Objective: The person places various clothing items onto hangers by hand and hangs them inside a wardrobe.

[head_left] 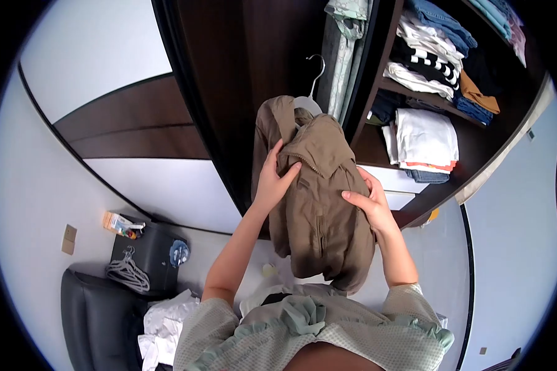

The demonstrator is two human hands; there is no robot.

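A brown zip jacket [334, 216] hangs on a light-coloured hanger [317, 80] in front of me, its collar spread around the hanger's neck. My left hand [275, 179] grips the front edge of the jacket near the collar and zip, thumb and fingers closed on the cloth. My right hand [371, 199] holds the jacket's other side below the shoulder, with the thumb on the front and the fingers partly hidden behind the fabric. The hanger's hook stands free above the collar, and its lower part is hidden inside the jacket.
An open dark wardrobe holds pale hanging garments [346, 62] and shelves with folded clothes [426, 139]. White and brown sliding doors [130, 117] stand left. At lower left are a black armchair [99, 315], white cloth [164, 328] and a dark box [158, 256] bearing several hangers [129, 272].
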